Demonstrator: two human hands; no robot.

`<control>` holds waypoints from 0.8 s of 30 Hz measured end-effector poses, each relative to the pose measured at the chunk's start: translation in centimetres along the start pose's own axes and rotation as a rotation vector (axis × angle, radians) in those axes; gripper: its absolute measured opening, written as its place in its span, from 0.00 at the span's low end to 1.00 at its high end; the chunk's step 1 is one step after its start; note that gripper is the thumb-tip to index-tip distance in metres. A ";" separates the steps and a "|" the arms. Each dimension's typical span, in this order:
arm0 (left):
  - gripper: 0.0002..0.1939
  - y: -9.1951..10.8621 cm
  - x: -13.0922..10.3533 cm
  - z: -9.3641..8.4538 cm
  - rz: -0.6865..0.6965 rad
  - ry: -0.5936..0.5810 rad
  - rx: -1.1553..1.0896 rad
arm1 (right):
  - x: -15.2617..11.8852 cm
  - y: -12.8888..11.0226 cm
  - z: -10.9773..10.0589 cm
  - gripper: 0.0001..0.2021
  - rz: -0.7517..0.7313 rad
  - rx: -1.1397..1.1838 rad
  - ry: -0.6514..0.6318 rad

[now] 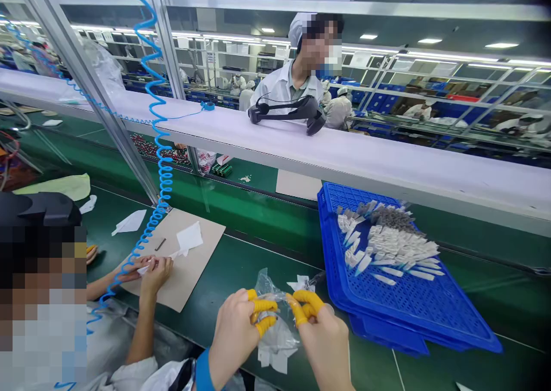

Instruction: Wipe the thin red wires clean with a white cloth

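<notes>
My left hand (241,328), with yellow finger covers and a blue band at the wrist, pinches one side of a clear plastic bag (279,328). On the bag's other side, my right hand (318,333), also in yellow finger covers, grips its upper edge. White pieces show in and under the bag, between my hands, though the plastic blurs their outline. Just beyond my fingers, white scraps (301,282) lie on the green table (202,299).
A blue tray (430,310) at the right holds many white and grey pieces. At the left, a co-worker's hands (150,270) work over a cardboard sheet (193,282). A coiled blue hose (163,173) hangs there. Black headgear (288,114) rests on the shelf (370,155); another person stands behind.
</notes>
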State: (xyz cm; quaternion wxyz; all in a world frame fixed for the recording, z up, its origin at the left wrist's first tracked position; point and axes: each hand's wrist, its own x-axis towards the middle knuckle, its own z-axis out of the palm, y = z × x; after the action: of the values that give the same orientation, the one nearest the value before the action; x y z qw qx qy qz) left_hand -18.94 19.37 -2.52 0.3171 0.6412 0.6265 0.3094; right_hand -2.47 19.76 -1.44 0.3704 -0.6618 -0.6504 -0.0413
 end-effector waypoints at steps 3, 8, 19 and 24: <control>0.05 -0.5 0.6 -0.4 -0.025 -0.028 0.135 | 0.4 -0.4 0.5 0.34 -0.061 -0.056 0.022; 0.14 -1.1 1.3 -1.4 -0.022 -0.177 0.117 | -0.1 1.1 2.7 0.29 0.012 -0.019 -0.101; 0.16 -4.8 2.6 -1.3 -0.239 -0.139 -0.831 | -0.8 1.0 6.1 0.17 0.943 1.102 -0.486; 0.22 -5.5 3.3 -0.1 -0.637 -0.080 -1.244 | -1.4 0.7 7.4 0.25 1.369 1.391 -0.521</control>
State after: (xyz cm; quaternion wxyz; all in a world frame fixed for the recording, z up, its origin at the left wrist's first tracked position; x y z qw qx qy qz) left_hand -22.24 22.74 -6.84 0.7235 0.1366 0.4783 0.4787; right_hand -5.25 22.67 -7.81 0.4644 -0.5184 -0.0710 0.7145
